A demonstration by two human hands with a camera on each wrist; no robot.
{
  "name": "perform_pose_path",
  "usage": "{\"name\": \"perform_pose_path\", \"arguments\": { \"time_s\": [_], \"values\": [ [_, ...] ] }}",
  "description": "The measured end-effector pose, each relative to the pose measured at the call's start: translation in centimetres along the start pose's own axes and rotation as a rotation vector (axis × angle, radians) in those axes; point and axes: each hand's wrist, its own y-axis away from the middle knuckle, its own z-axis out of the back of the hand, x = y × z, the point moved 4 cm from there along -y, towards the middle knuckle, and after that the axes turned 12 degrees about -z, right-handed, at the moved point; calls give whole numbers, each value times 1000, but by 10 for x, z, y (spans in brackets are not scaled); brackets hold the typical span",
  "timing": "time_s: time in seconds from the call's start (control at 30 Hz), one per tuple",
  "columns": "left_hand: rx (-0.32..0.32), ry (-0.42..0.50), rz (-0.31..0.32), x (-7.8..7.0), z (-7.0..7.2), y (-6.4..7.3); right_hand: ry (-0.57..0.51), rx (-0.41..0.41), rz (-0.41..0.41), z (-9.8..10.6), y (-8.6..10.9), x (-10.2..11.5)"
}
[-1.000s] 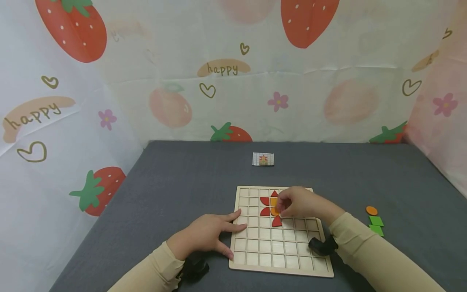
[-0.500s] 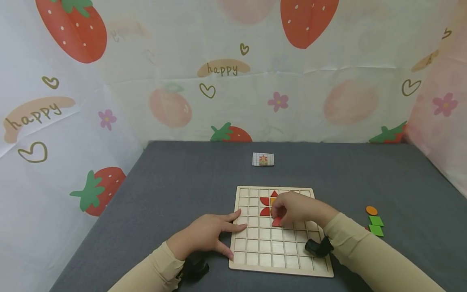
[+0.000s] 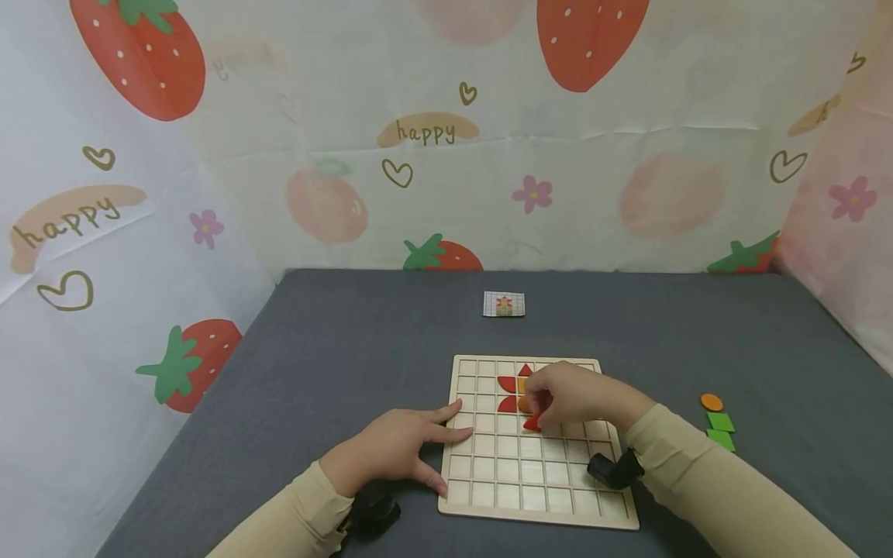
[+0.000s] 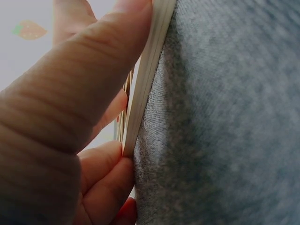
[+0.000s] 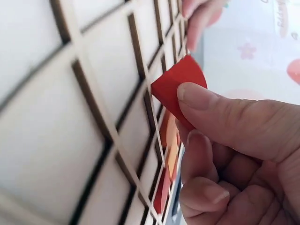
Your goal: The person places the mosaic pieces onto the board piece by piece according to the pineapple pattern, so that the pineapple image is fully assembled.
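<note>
Right hand (image 3: 572,397) is now lifting the red quarter-circle piece (image 5: 180,89) off the wooden grid board (image 3: 537,496), fingers pinching its edge. Thin, stiff, light: grip edges. Left hand (image 3: 394,449), fingers straight, is bracing the board's left edge.

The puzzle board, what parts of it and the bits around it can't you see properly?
- Wooden board: head view, right hand hides squares near the red piece.
- Small card: head view, picture too small.
- Left wrist view: left hand hides the board top.
- Right wrist view: near squares blurred.
</note>
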Motion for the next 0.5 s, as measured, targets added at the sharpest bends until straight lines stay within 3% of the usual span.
{"name": "perform_pose_path", "arguments": {
  "time_s": [0.3, 0.5],
  "values": [
    [6, 9, 9, -2, 1, 0, -52, -54, -152, 17, 3, -27],
    [10, 11, 13, -3, 3, 0, -66, -85, -219, 16, 3, -30]
  ]
}}
